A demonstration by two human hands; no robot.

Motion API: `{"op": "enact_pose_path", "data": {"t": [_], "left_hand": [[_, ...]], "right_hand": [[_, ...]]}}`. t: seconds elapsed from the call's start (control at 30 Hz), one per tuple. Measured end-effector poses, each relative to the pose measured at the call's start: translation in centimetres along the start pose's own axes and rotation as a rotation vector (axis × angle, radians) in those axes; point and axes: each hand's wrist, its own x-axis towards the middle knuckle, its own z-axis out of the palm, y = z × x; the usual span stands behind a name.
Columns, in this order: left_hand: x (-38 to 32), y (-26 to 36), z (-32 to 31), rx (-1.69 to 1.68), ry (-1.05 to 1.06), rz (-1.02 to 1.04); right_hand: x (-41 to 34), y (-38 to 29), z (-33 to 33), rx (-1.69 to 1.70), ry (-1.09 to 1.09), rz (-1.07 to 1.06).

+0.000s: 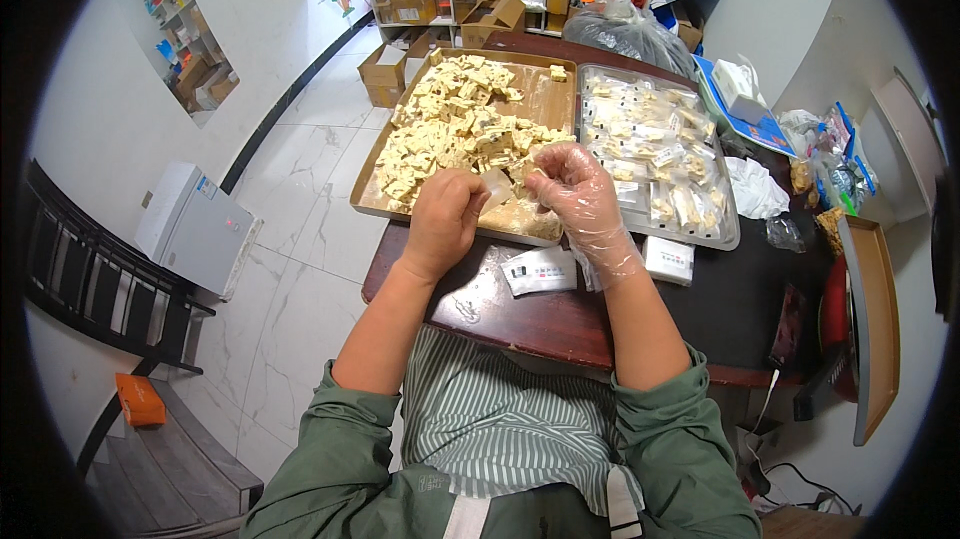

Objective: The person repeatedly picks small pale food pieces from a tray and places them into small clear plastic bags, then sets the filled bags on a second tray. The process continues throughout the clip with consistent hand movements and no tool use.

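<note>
My bare left hand (448, 216) pinches a small translucent wrapper (495, 191) over the near part of a gold baking tray (546, 100). Just to its right is my right hand (581, 194), in a clear plastic glove. Its thumb and fingers close on a pale yellow snack piece (535, 173), mostly hidden by the fingers. Loose nougat-like pieces (450, 118) with dark bits are heaped in the tray. Below my hands, a stack of printed wrappers (540, 270) lies on the table, and a second wrapper stack (667, 260) sits right of my right wrist.
A clear plastic tray (729, 235) of individually wrapped pieces (652, 149) adjoins the gold tray. Crumpled white tissue (757, 188), a tissue pack (739, 91) and plastic bags (840, 156) lie farther right. Another tray (874, 329) stands on edge at the table's right side.
</note>
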Motion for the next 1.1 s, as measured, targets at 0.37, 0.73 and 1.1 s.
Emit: {"op": "enact_pose_path", "data": {"t": [0.37,0.73,1.1], "left_hand": [[0.3,0.8,-0.1,0.040,-0.014,0.080],[0.2,1.0,0.1,0.052,-0.005,0.106],[0.2,1.0,0.2,0.050,-0.015,0.162]], "right_hand": [[-0.5,-0.5,0.0,-0.314,-0.073,-0.058],[-0.5,-0.7,-0.5,-0.205,-0.105,0.034],[-0.6,-1.1,-0.5,-0.099,-0.091,0.140]]}}
